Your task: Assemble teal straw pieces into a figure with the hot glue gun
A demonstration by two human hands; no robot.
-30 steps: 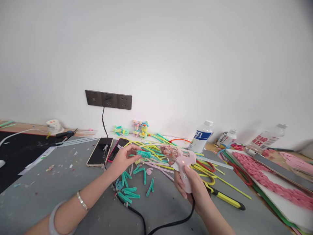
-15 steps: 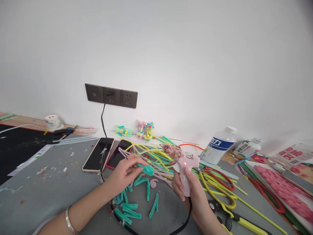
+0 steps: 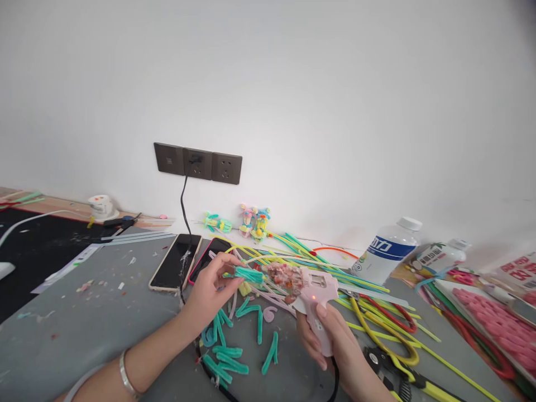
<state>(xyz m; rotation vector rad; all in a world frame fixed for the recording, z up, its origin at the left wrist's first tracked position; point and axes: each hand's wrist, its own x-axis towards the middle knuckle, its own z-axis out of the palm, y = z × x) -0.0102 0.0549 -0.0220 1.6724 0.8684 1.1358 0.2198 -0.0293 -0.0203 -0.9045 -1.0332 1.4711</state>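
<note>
My left hand [image 3: 218,279] pinches a small bundle of teal pipe cleaners [image 3: 249,274] between thumb and fingers. In my right hand [image 3: 324,335] is a pale pink hot glue gun [image 3: 315,296] with a small orange light, my fingers wrapped round its handle. Its nozzle end is crusted with lumpy residue and points left, right at the end of the bundle; whether they touch I cannot tell. Below my left hand lie several bent teal pipe cleaner pieces [image 3: 231,360] and a curled lilac piece [image 3: 270,314]. Yellow, lilac and green pipe cleaners [image 3: 288,254] spread behind the gun.
Two phones [image 3: 176,262] lie left of the pile. Small pipe-cleaner figures [image 3: 255,222] stand by the wall. A bottle [image 3: 387,251], scissors [image 3: 377,329] and yellow-black pliers [image 3: 389,368] are on the right. A black cord [image 3: 183,206] runs from the wall socket [image 3: 198,163].
The glue gun's nozzle and the teal bundle have come together, the bundle turning level. My view has shifted, so the bottle and scissors appear farther right.
</note>
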